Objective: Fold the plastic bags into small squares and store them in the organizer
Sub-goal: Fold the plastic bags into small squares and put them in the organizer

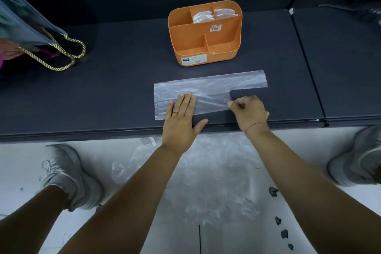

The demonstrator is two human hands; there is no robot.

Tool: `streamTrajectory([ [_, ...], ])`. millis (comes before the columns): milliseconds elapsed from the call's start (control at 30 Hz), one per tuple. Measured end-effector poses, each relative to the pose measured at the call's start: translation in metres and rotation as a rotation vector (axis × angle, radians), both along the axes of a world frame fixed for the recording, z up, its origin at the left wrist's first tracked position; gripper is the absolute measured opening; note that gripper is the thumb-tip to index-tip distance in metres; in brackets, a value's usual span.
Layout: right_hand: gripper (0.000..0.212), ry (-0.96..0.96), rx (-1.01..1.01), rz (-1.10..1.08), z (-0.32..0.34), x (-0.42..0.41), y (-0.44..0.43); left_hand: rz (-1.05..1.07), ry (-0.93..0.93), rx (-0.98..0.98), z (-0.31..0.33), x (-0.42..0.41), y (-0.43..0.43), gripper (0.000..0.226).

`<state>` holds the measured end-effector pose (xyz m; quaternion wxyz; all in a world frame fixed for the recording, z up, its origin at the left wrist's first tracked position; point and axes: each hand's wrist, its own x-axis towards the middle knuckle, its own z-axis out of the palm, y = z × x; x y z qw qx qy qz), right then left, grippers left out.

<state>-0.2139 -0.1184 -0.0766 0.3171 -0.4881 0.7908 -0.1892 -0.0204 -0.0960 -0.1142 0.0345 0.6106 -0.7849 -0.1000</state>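
Pressure is applied by the left hand (181,113), which is laid flat with straight fingers on the plastic bag (206,86), apparently so that the slippery film is kept from sliding on the table (123,88). The bag's near edge, just beside the handle cut-out, is pinched between thumb and curled fingers of the right hand (249,112); a lengthwise fold away from the person is judged to be in preparation. The bag is spread flat near the table's front edge, in front of the organizer (206,55), with one long handle strip stretched out to the right. Its film is thin, clear and faintly creased, and the dark matte surface shows through it.

The organizer is made of smooth orange plastic with rounded corners and inner partitions. Small folded bags (203,16) are stood on edge in its two rear compartments, while the front ones appear unfilled, so the task is judged partly done. Loose crumpled bags (216,171) are heaped on the pale floor below. A gift bag (24,27) with twisted gold cord handles is seen at far left.
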Motion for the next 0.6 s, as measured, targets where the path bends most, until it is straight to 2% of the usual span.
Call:
streamTrajectory([
  [133,0.013,-0.434,0.081,-0.103,0.023,-0.013,0.005,0.016,0.075,-0.018,0.003,-0.007,0.001,0.060],
  [200,0.013,-0.439,0.087,-0.108,0.029,-0.016,0.007,0.036,0.081,-0.073,0.003,-0.010,0.002,0.048],
  [233,0.013,-0.334,0.036,-0.091,0.028,-0.017,0.008,0.043,0.068,-0.081,0.003,-0.011,0.003,0.051],
  [300,0.023,0.039,-0.131,-0.009,0.028,-0.015,0.012,0.064,0.050,-0.079,0.003,-0.012,0.004,0.057],
  [367,0.056,0.271,-0.278,0.259,0.028,-0.007,0.019,0.083,0.075,-0.136,0.005,-0.013,0.005,0.055],
  [433,0.076,0.367,-0.302,0.593,0.021,0.006,0.024,0.096,0.095,-0.228,0.003,-0.013,0.007,0.048],
  [500,0.074,0.412,-0.293,0.758,0.006,0.017,0.025,0.087,0.097,-0.259,0.005,-0.013,0.011,0.039],
  [600,0.044,0.439,-0.429,0.723,-0.016,0.023,0.025,0.071,0.093,-0.300,0.010,-0.011,0.018,0.027],
])
